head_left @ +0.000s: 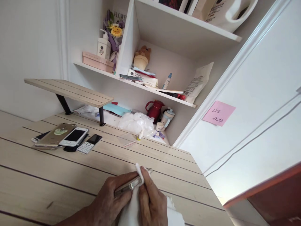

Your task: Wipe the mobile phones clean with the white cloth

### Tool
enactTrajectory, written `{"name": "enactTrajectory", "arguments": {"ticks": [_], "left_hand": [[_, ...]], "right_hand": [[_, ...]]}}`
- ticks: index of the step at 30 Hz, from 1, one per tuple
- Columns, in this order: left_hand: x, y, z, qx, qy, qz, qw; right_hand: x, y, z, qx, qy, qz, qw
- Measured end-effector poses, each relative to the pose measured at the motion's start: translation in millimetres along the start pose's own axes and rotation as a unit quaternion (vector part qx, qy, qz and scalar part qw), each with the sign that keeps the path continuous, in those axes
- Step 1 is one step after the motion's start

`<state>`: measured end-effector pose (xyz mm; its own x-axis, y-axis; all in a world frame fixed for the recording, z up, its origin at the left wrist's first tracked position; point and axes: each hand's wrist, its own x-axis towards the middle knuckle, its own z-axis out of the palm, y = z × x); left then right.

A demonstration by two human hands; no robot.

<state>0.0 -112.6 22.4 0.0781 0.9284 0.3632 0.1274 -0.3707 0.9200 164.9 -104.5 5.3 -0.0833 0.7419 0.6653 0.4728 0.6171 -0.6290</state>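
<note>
My left hand (111, 194) is closed around a slim silver-edged mobile phone (128, 186), held edge-up above the wooden table. My right hand (151, 199) pinches a white cloth (133, 207) over the phone's upper edge, near its far end. The rest of the cloth hangs below and behind the right hand. Only the phone's edge shows; its screen and back cannot be seen. To the left on the table lie several phones: a gold one (56, 135) with a frog picture, a white smartphone (74, 137) and a white keypad phone (89, 144).
The slatted table (70, 182) meets a shelf unit at the back. A small riser (70, 91) stands at the far left. A little bottle (140, 135) and a clear plastic bag (127, 139) lie ahead. Behind are a red jug (155, 110) and white plastic wrapping (136, 124).
</note>
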Motion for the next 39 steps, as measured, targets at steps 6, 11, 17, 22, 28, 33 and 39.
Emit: {"name": "enactTrajectory", "arguments": {"ticks": [6,11,17,22,28,33,39], "left_hand": [[-2,0,3.4,-0.024,0.017,-0.013,0.999],[-4,4,7.7,-0.021,0.059,0.011,0.998],[-1,6,2.6,0.005,0.020,0.025,0.999],[-4,-2,6.5,-0.016,0.029,-0.007,0.999],[-4,-3,6.5,-0.021,0.012,-0.038,0.999],[-5,-11,7.1,-0.035,-0.022,-0.083,0.996],[0,-1,4.6,-0.007,-0.022,-0.050,0.998]], "right_hand": [[17,22,-14,-0.046,-0.020,0.134,0.990],[6,7,-5,0.008,0.004,0.118,0.993],[-2,-4,1,0.039,-0.006,0.035,0.999],[13,11,-8,-0.040,-0.010,0.109,0.993],[-2,-7,2,-0.026,-0.004,-0.003,1.000],[-14,-9,6,-0.072,-0.022,-0.115,0.990],[-3,5,4,-0.026,-0.009,-0.065,0.997]]}}
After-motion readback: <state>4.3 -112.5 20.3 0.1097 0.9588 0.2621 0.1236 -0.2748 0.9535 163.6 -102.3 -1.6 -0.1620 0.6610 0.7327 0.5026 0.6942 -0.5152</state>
